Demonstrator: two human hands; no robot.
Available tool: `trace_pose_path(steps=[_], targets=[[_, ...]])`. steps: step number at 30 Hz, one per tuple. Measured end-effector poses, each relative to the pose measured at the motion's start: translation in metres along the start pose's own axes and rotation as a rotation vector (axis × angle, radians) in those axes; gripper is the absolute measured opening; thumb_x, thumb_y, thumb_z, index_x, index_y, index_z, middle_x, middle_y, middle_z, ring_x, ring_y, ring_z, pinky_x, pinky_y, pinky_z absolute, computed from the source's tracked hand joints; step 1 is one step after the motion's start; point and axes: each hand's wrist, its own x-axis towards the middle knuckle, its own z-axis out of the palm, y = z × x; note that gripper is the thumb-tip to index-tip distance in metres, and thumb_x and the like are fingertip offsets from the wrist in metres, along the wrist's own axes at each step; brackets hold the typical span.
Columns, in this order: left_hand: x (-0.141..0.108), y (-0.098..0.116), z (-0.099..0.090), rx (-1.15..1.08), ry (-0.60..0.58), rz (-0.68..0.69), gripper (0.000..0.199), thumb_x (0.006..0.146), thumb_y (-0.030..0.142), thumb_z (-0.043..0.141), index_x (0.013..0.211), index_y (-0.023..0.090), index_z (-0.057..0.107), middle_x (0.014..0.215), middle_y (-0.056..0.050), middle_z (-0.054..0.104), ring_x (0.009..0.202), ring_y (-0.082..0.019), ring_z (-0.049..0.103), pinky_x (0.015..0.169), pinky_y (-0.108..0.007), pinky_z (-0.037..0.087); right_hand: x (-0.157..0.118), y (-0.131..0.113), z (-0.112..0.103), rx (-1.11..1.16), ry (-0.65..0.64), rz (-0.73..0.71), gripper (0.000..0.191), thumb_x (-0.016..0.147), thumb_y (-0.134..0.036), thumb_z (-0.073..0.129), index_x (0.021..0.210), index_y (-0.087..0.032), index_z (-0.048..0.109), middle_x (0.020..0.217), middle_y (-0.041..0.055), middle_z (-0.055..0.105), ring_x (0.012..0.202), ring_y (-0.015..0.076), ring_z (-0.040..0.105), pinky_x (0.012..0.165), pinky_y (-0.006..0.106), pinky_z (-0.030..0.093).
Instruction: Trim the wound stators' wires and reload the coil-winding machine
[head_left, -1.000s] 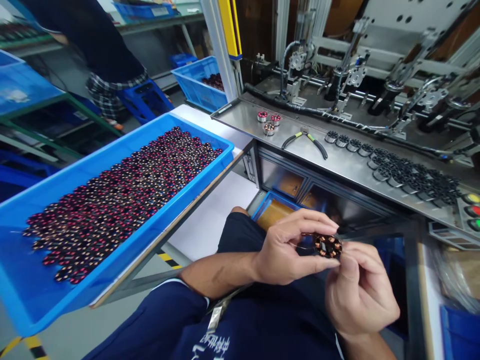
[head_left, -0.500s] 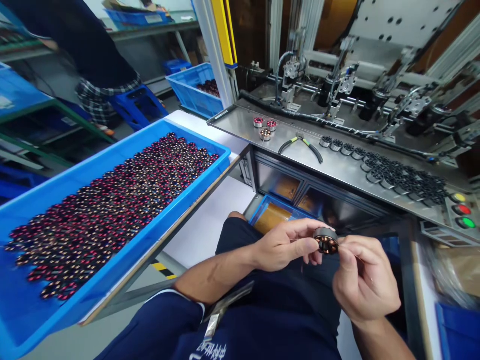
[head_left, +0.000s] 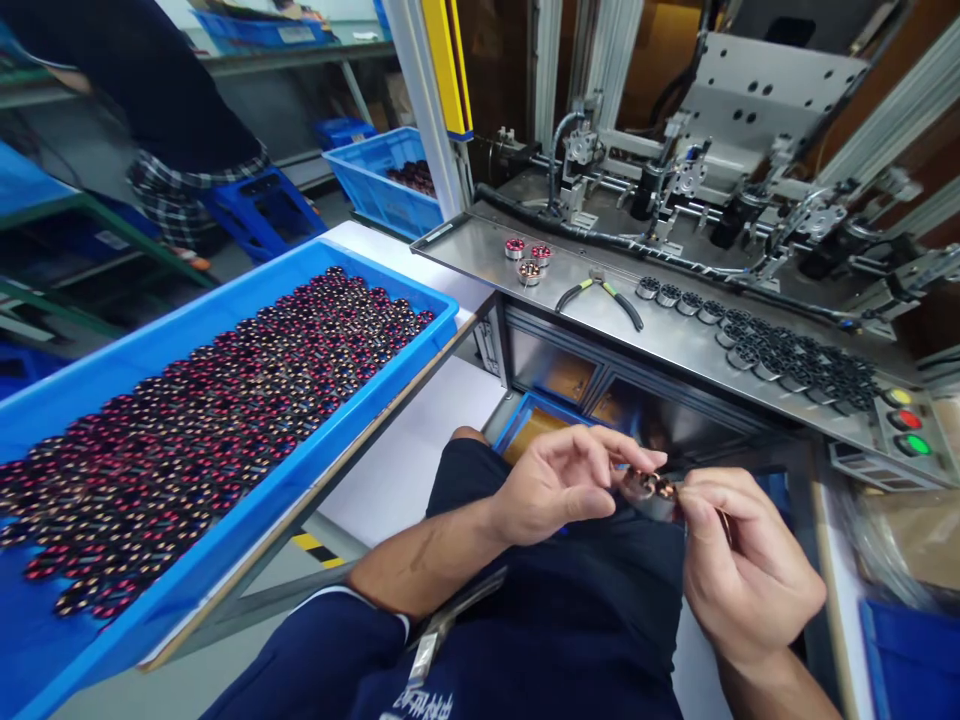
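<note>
Over my lap, a small wire-wound motor stator (head_left: 649, 486) with copper coils sits between my hands, slightly blurred. My left hand (head_left: 564, 478) has its fingertips at the stator's left side and top edge, the thumb lying a little apart from it. At the right side my right hand (head_left: 746, 555) is closed in a pinch, with a fine copper wire (head_left: 726, 525) looping out by its fingers. How the wire joins the stator is too small to tell.
At left stands a blue tray (head_left: 375, 400) full of stators. The metal machine table (head_left: 577, 345) bears pliers (head_left: 598, 290), a few wound stators (head_left: 529, 272), rows of dark ring parts (head_left: 795, 355) and buttons (head_left: 907, 420). A co-worker (head_left: 172, 110) is at the far left.
The stator has turned in my fingers, and the dark ring face seen before no longer shows. My left thumb has drawn back from it. My right hand has shifted slightly right.
</note>
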Motion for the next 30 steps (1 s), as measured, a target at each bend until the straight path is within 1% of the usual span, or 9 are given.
trace_pose_path(steps=[2,4,8,10,15,18,22,25,30], targets=[[-0.001,0.000,0.001,-0.061,0.058,-0.040,0.028,0.076,0.025,0.083,0.091,0.019,0.060,0.108,-0.004,0.071,0.123,-0.025,0.063,0.105,-0.044,0.048,0.000,0.000,-0.003,0.001,-0.051,-0.053,0.019,0.086,-0.001,0.062,0.089,-0.019,0.065,0.077,0.0023,0.063,0.067,0.0157,0.061,0.058,0.029,0.049],[-0.001,-0.002,0.000,-0.046,0.086,-0.159,0.044,0.070,0.037,0.087,0.098,0.019,0.059,0.104,-0.005,0.071,0.111,-0.021,0.069,0.095,-0.035,0.054,-0.001,0.002,-0.008,-0.050,-0.088,-0.133,0.020,0.085,-0.002,0.063,0.094,-0.019,0.065,0.081,0.0032,0.066,0.070,0.0163,0.064,0.059,0.029,0.052],[-0.001,-0.004,-0.004,-0.043,-0.149,-0.506,0.050,0.082,0.060,0.067,0.099,0.014,0.057,0.072,-0.004,0.069,0.063,-0.015,0.071,0.055,-0.022,0.055,0.000,0.006,-0.019,-0.208,-0.217,-0.245,0.019,0.088,-0.003,0.059,0.098,-0.018,0.063,0.087,0.0048,0.069,0.078,0.0165,0.069,0.067,0.028,0.057],[0.000,-0.004,-0.002,-0.071,-0.200,-0.529,0.044,0.086,0.056,0.065,0.101,0.016,0.053,0.072,-0.004,0.070,0.060,-0.016,0.072,0.054,-0.023,0.056,0.000,0.006,-0.022,-0.232,-0.238,-0.287,0.019,0.088,-0.002,0.058,0.098,-0.018,0.063,0.086,0.0047,0.069,0.079,0.0158,0.069,0.071,0.027,0.057],[-0.003,-0.007,0.006,-0.050,-0.117,-0.344,0.036,0.086,0.039,0.073,0.106,0.020,0.051,0.086,-0.002,0.070,0.067,-0.014,0.074,0.059,-0.022,0.058,-0.006,0.002,-0.013,-0.176,-0.067,-0.212,0.023,0.083,0.001,0.064,0.098,-0.016,0.066,0.085,0.0037,0.067,0.075,0.0151,0.065,0.066,0.027,0.053],[-0.006,-0.012,0.007,0.208,-0.025,-0.109,0.032,0.082,0.026,0.078,0.103,0.020,0.055,0.091,-0.001,0.067,0.076,-0.012,0.073,0.068,-0.023,0.058,-0.013,0.000,-0.002,-0.005,0.033,-0.005,0.015,0.086,-0.003,0.063,0.088,-0.017,0.067,0.079,0.0025,0.064,0.070,0.0147,0.061,0.062,0.028,0.049],[-0.007,-0.012,0.006,0.688,-0.026,0.264,0.049,0.071,0.018,0.085,0.112,0.020,0.059,0.106,-0.008,0.070,0.096,-0.019,0.070,0.083,-0.030,0.058,-0.020,0.003,0.007,0.343,0.036,0.382,0.015,0.093,-0.016,0.062,0.078,-0.018,0.065,0.077,0.0029,0.061,0.067,0.0144,0.058,0.057,0.026,0.047],[-0.006,-0.004,0.005,0.875,-0.073,0.316,0.049,0.076,0.025,0.082,0.119,0.018,0.060,0.108,-0.013,0.073,0.097,-0.022,0.071,0.084,-0.034,0.059,-0.022,0.008,0.012,0.581,0.001,0.610,0.023,0.093,-0.025,0.063,0.071,-0.017,0.063,0.072,0.0022,0.059,0.064,0.0141,0.057,0.054,0.025,0.048],[-0.005,0.004,0.006,0.948,-0.065,0.252,0.042,0.077,0.032,0.081,0.113,0.015,0.067,0.108,-0.015,0.075,0.098,-0.023,0.071,0.090,-0.038,0.058,-0.023,0.012,0.016,0.779,-0.024,0.759,0.026,0.090,-0.028,0.066,0.067,-0.016,0.065,0.065,0.0010,0.056,0.055,0.0112,0.053,0.050,0.023,0.045]])
